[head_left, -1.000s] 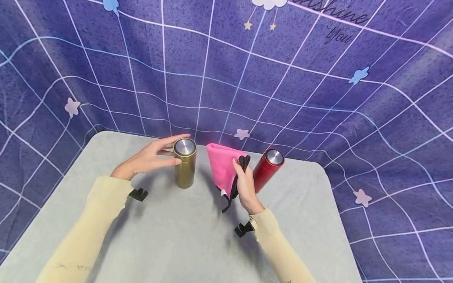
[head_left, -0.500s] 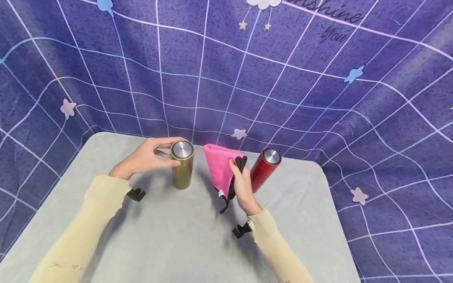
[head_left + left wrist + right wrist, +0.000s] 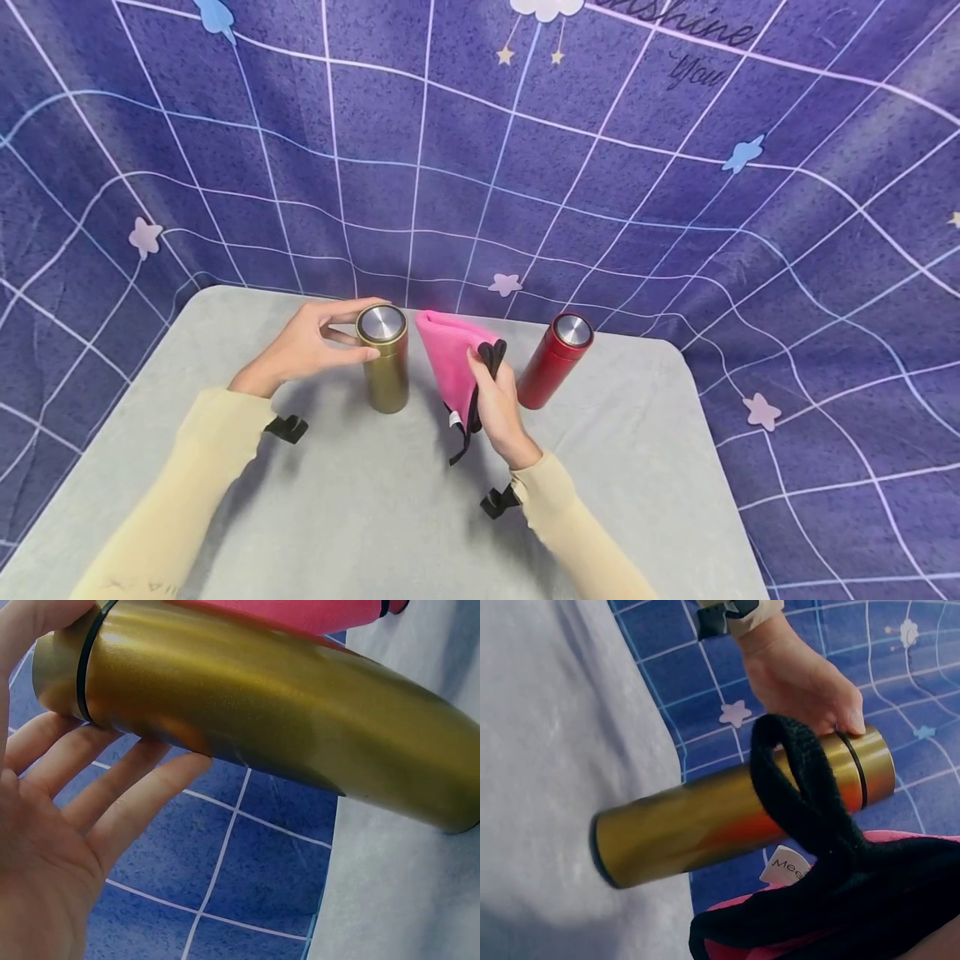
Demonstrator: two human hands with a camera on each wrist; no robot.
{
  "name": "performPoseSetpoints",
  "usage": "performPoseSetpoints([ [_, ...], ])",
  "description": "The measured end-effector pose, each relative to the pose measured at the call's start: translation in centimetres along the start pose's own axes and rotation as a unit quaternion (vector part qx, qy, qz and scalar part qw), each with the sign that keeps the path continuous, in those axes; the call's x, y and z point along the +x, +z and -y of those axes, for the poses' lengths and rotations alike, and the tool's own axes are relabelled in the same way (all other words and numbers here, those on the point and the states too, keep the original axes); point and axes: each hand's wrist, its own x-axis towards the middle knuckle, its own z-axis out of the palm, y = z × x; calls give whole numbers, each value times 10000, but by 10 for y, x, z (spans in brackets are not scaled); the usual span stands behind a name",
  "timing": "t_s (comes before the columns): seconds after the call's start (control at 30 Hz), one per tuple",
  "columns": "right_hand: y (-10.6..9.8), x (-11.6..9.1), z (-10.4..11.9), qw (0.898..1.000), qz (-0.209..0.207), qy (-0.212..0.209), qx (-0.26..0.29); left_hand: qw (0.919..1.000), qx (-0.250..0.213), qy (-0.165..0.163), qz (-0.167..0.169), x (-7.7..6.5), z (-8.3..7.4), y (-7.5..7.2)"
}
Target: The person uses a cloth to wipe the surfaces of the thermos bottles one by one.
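Observation:
A gold thermos bottle (image 3: 387, 375) with a silver-topped lid stands on the table. My left hand (image 3: 303, 342) holds it near the lid, thumb on the near side and fingers behind; the left wrist view shows the fingertips against the bottle's side. Just to the right, my right hand (image 3: 498, 408) grips a folded pink cloth (image 3: 448, 350) with black edging. A black loop (image 3: 795, 787) and a white tag (image 3: 786, 864) stick out from it in the right wrist view. The palm side of the right hand is hidden.
A red thermos bottle (image 3: 551, 367) stands right of my right hand. The table (image 3: 360, 517) has a grey cover, and a purple gridded curtain (image 3: 465, 192) rises along its back and sides. Black straps (image 3: 287, 429) hang at both wrists.
My right hand has brought the pink cloth left, closer to the gold bottle, and the red bottle is now less covered. The left hand keeps its hold. The head view has shifted slightly.

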Motion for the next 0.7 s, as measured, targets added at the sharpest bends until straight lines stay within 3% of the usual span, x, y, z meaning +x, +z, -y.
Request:
performPoseSetpoints([
  [0.27,11,-9,14,9987,292,-399,-122,9995,-41,300,-94,-1,-10,9],
  [0.5,17,-21,14,9942,744,-704,-343,9985,-24,499,-223,-1,-15,12],
  [0.7,18,-26,11,9772,1122,-1699,-606,9964,-193,786,-264,2,-22,13],
])
